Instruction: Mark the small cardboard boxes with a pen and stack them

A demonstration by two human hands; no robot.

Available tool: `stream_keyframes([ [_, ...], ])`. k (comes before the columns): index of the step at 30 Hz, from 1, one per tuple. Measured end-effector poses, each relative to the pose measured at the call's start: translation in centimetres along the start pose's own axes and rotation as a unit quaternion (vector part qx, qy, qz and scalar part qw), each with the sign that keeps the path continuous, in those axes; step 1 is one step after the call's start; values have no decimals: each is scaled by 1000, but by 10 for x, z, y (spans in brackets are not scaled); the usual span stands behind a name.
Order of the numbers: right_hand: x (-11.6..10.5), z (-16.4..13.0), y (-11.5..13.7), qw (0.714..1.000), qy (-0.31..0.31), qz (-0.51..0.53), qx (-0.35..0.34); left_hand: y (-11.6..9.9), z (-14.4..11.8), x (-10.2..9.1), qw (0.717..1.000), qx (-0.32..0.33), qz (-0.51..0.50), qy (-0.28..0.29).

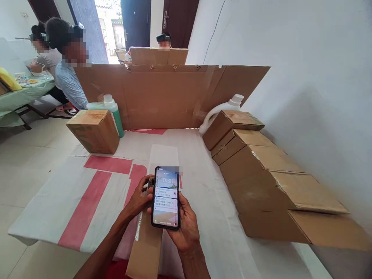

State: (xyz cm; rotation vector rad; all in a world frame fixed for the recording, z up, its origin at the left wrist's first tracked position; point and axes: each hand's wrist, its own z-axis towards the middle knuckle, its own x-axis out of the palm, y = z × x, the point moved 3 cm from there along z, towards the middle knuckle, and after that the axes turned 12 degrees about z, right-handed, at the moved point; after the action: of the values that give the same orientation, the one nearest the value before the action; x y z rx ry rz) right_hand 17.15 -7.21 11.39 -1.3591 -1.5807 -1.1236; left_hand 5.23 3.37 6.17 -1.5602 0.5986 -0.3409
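Observation:
A smartphone with a lit lock screen reading 10:38 lies in my right hand. The palm is under it, and fingertips curl round its left edge. My left hand is just left of the phone, its fingers bent around a small dark thing that I cannot make out. Below both hands, a long narrow cardboard box points away from me; the phone and my left hand cover part of it.
A cloth with red shapes covers the table. Cardboard boxes step down along the right. A carton and green-liquid bottle stand left, a white jug far right. Behind a cardboard panel, several people sit.

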Motion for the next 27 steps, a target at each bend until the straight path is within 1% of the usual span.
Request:
stream_keyframes([
  [2,-5,-9,16,1000,3,-11,-28,2,0,0,1000,-14,14,10],
  [4,-18,-18,36,998,-6,-19,-59,5,0,0,999,-25,30,11],
  [6,-38,-26,57,995,-29,-22,-88,6,0,-2,999,-24,47,8],
  [9,-77,-33,80,989,-75,-15,-125,5,2,-4,997,-29,65,11],
  [12,-112,-34,91,983,-104,2,-148,1,2,-5,996,-42,81,12],
  [14,-126,-34,94,982,-105,10,-157,-3,1,-5,995,-41,89,8],
  [16,-133,-35,94,982,-99,10,-162,-6,1,-5,995,-37,92,4],
  [19,-134,-35,95,980,-97,-11,-174,-7,1,-5,994,-37,98,2],
  [21,-132,-34,96,973,-122,-68,-184,-8,1,-5,994,-41,102,4],
  [24,-131,-30,96,951,-177,-169,-190,-11,1,-3,994,-45,103,9],
  [27,-133,-24,96,930,-216,-222,-199,-14,-1,-2,993,-45,104,11],
])
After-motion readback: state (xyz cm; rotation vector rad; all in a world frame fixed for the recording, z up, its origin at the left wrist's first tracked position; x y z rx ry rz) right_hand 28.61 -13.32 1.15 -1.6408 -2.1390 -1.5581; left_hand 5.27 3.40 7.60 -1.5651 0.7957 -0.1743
